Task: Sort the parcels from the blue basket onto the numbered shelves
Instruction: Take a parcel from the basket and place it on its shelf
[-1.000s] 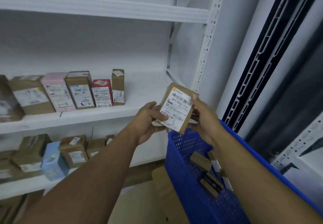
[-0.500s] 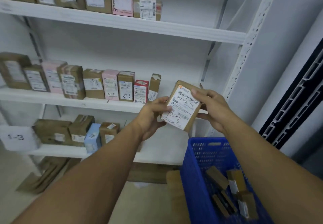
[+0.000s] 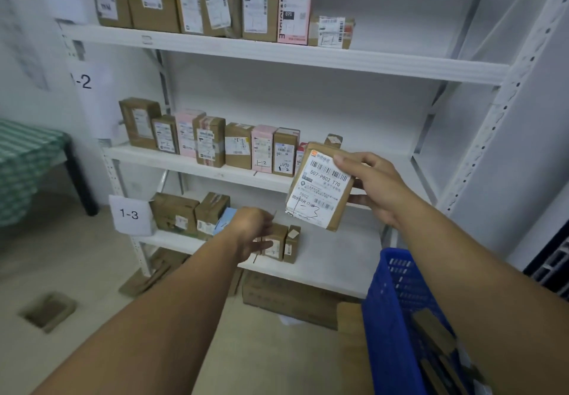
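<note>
While the basket (image 3: 397,317) sits nearest at 5 o'clock, with several brown parcels (image 3: 431,330) lying in it, the right hand (image 3: 378,185) at 3 o'clock holds one parcel (image 3: 320,185) up in front of the shelves, thumb on its label and fingers curled behind. That label reads 507-P802 T70, with a handwritten mark low on it. At 7 o'clock the left hand (image 3: 252,228) reaches to the 1-3 shelf (image 3: 332,268), close to a small box (image 3: 277,245) marked 1-3. Its fingers are blurred, so I cannot tell whether it grips anything. A flat carton (image 3: 286,299) lies on the floor under that shelf at 6 o'clock. At 8 o'clock hangs the 1-3 sign (image 3: 129,214), and at 10 o'clock the 1-2 sign (image 3: 83,82). A row of upright boxes (image 3: 237,145) stands on the middle shelf at 11 o'clock, more on the top shelf (image 3: 277,54) at 12. A green checked table (image 3: 27,160) stands at 9 o'clock.
</note>
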